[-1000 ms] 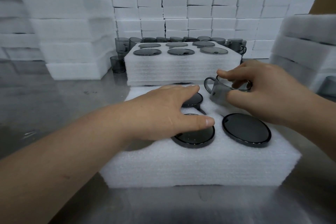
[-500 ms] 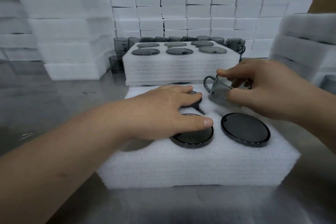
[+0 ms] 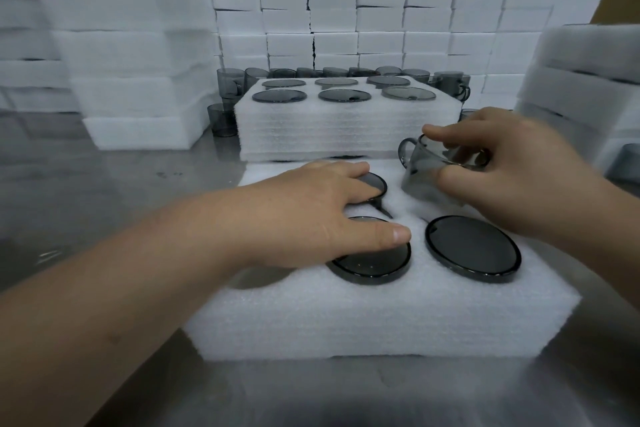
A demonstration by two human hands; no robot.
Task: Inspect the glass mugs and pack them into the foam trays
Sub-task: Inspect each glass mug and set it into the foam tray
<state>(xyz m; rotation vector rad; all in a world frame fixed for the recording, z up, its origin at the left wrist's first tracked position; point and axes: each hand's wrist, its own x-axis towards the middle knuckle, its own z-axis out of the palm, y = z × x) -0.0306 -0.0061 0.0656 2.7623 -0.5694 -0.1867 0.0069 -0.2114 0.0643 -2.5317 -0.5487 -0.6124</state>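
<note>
1. Stacked white foam blocks (image 3: 381, 10) walled the back & both sides; steel table (image 3: 104, 184) below, w/ more foam piled at left & right.
2. Near foam tray (image 3: 346, 322) sat at table's front edge; two dark mug bottoms (image 3: 472, 248) showed in its front row, flush w/ the foam; a third sat in the back row, partly under the fingers.
3. Left hand (image 3: 311, 215) lay flat, palm down, fingers spread over the tray; gripped nothing; covered the left pockets, so their contents couldn't be told.
4. Right hand (image 3: 502, 177) pinched a grey glass mug (image 3: 426, 173) by its rim, thumb & fingers closed on it; mug tilted, handle pointing left, above tray's back-right pocket.
5. Second tray (image 3: 346, 128) just behind, six mugs seated; loose mugs (image 3: 228, 80) crowded behind & left of it.
</note>
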